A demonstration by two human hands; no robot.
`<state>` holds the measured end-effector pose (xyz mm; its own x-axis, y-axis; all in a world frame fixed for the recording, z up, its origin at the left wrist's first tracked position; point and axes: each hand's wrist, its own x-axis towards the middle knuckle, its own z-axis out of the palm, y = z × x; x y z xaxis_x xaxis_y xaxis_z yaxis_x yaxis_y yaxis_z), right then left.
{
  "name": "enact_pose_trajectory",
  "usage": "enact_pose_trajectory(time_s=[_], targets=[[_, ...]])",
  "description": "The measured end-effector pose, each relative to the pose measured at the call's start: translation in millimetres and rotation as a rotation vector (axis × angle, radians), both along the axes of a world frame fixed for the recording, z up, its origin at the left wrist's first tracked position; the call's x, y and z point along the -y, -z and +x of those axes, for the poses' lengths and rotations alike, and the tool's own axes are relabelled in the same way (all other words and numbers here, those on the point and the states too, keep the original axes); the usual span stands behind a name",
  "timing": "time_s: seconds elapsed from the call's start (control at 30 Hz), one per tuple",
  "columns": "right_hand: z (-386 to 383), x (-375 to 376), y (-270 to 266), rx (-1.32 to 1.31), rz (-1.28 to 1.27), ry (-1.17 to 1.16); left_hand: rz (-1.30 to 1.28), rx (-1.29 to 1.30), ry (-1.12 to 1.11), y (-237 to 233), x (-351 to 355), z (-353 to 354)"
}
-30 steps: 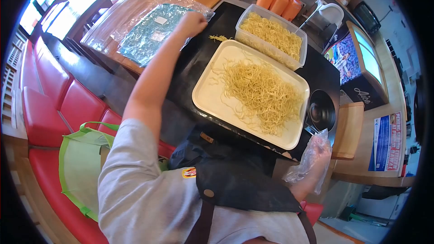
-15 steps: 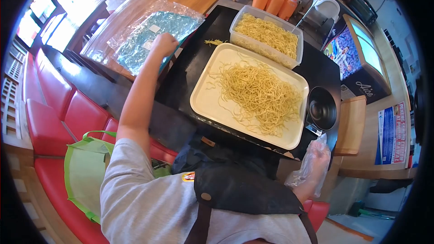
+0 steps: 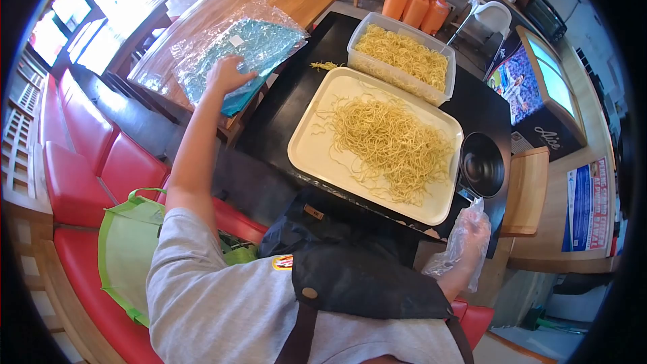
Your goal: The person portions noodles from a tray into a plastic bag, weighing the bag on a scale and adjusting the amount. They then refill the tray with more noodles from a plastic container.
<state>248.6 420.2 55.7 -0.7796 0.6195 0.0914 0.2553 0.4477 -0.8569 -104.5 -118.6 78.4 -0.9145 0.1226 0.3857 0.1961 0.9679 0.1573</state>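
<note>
My left hand (image 3: 230,75) hovers at or touches the blue plastic packaging (image 3: 259,47), its fingers apart and holding nothing. My right hand (image 3: 476,229), inside a clear plastic glove or bag (image 3: 450,261), is low at the right by the black table's edge; its fingers are blurred by the plastic. Yellow noodles (image 3: 394,145) lie heaped on a cream tray (image 3: 306,155). Behind the tray, a clear plastic container (image 3: 397,75) holds more noodles (image 3: 404,54). A black bowl (image 3: 482,165) stands right of the tray.
The black table (image 3: 269,121) adjoins a wooden table (image 3: 296,1) at the back left. Red bench seats (image 3: 135,165) and a green bag (image 3: 131,249) are at the left. Orange containers (image 3: 416,7) stand behind. A wooden board (image 3: 527,192) and a printed box (image 3: 532,91) are at the right.
My left hand has moved down and left over the blue packaging, and its closed fingers have spread. My right hand stays nearly in place. The view has shifted slightly.
</note>
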Motion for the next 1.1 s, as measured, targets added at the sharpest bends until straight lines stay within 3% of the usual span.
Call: enact_pose_trajectory(time_s=[0.07,0.1,0.13,0.23,0.27,0.4,0.5,0.57,0.63,0.7,0.73,0.8,0.87,0.9,0.97,1.1], targets=[[0.2,-1.7,-0.3,0.008,0.030,-0.004,-0.077,0.098,-0.033,-7.1,-11.5,4.9],[1.9,-9.6,10.2,-0.001,-0.065,0.021,-0.157,0.200,-0.062,-9.4,-17.3,4.3],[4.7,-14.7,17.2,-0.010,-0.161,0.049,-0.201,0.141,-0.019,0.5,-11.5,-5.3],[6.2,-2.4,18.1,-0.109,-0.218,0.127,-0.150,0.117,0.044,-1.3,-4.4,-13.7],[6.1,-2.5,20.3,-0.066,-0.128,0.155,-0.043,0.182,0.078,-7.1,-2.5,-12.7],[9.7,-14.7,29.6,-0.076,-0.134,0.083,0.007,0.120,0.102,-3.7,6.4,-10.8],[6.6,-22.6,43.4,-0.045,-0.116,0.075,-0.143,0.156,0.114,-13.4,2.0,-9.8],[2.7,-19.9,42.9,-0.078,-0.099,0.043,-0.363,0.176,-0.023,-23.1,-6.5,-10.4],[-0.1,-12.5,33.9,-0.084,-0.122,0.044,-0.308,0.048,-0.035,-11.5,11.3,-57.4],[0.4,-10.9,27.9,-0.117,-0.190,0.005,-0.208,-0.153,-0.030,-49.6,-17.3,-67.9],[-0.9,-6.1,16.4,-0.069,-0.211,0.044,-0.135,-0.368,0.115,-65.5,-34.1,-73.2],[-2.8,6.2,2.9,-0.022,-0.226,0.095,-0.076,-0.507,0.282,-86.0,-76.7,-90.0],[-3.6,14.1,0.0,-0.087,0.026,0.126,-0.143,-0.455,0.321,-100.5,-133.2,-86.0],[-1.8,16.1,-1.5,-0.090,0.032,0.134,-0.243,-0.378,0.332,-104.4,-163.0,-81.7],[3.4,19.9,-4.8,-0.007,0.134,0.161,-0.262,-0.511,0.539,-77.1,-207.8,-104.6],[15.4,34.1,-26.1,0.100,0.114,0.299,-0.410,-0.105,0.594,-52.4,-288.2,-78.3]])
